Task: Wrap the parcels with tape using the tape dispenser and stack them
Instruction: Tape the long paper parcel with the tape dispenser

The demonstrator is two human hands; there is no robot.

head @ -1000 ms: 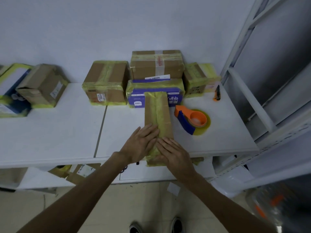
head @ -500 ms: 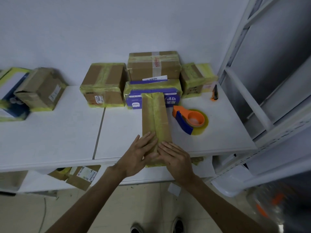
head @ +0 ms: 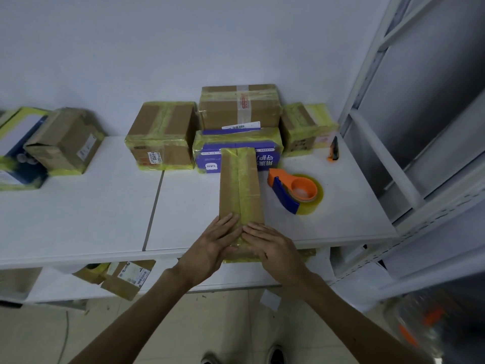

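Long brown cardboard parcel w/ glossy yellowish tape on top lies at front edge of white table, near end overhanging. Left hand & right hand flat, fingers straight, pressing near end. Orange-blue plastic tape dispenser just right.

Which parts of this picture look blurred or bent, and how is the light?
Head view: bottom right corner smeared; shelf frame leans, table edge bows from the wide lens; light dim, even, no glare; left hand, right hand, long parcel sharp.
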